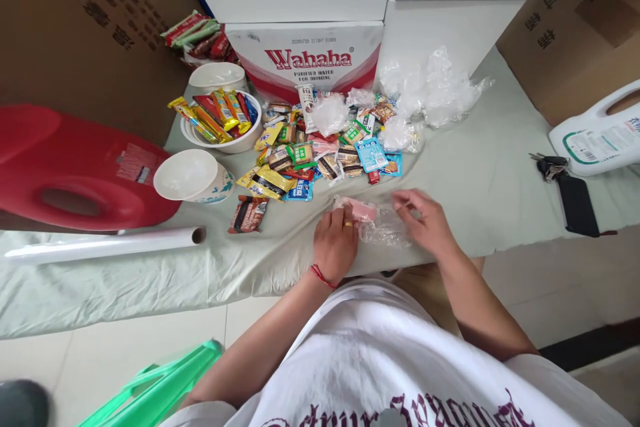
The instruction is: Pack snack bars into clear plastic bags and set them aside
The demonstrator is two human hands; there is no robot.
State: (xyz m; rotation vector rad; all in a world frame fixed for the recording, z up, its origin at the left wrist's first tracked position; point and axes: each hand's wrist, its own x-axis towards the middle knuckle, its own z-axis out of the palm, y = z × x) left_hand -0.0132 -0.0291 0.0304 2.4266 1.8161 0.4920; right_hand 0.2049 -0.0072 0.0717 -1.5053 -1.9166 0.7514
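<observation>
A pink snack packet (362, 209) lies near the table's front edge, partly over a sheet of clear plastic film (385, 230). My left hand (336, 240) rests on the packet's left end, its fingers curled down onto it. To the right, my right hand (425, 219) has its fingers bent together at the film's edge and seems to pinch it. Just beyond both hands spreads a pile of small wrapped snacks (325, 155) in mixed colours. A brown snack packet (249, 214) lies apart on the left.
At left stand a bowl of snack sticks (245, 141), a paper bowl (210, 180), a red jug (75, 173) and a film roll (110, 245). Behind are a Wahaha carton (310, 47) and crumpled clear plastic (435, 90). Keys (550, 165) and a white bottle (600, 140) lie right.
</observation>
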